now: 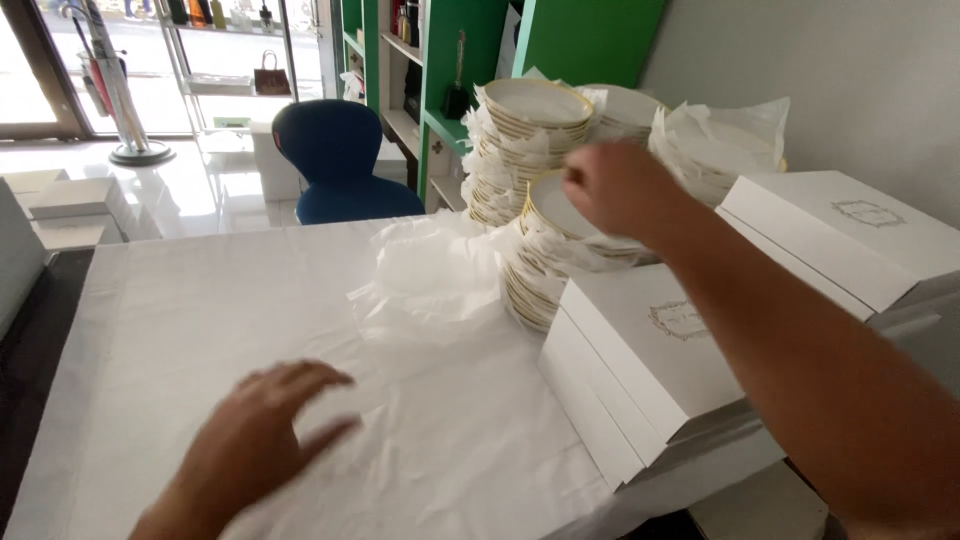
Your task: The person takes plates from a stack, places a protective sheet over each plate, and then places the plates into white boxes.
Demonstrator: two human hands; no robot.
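The right hand reaches forward over the nearer stack of plates and pinches the rim of the top plate, which is gold-edged and tilted up toward the person. That plate lies far ahead and to the right of the left hand, so the right hand is much the nearer. The left hand rests flat, fingers spread, on the white paper sheet covering the worktop. White boxes sit just beside the stack.
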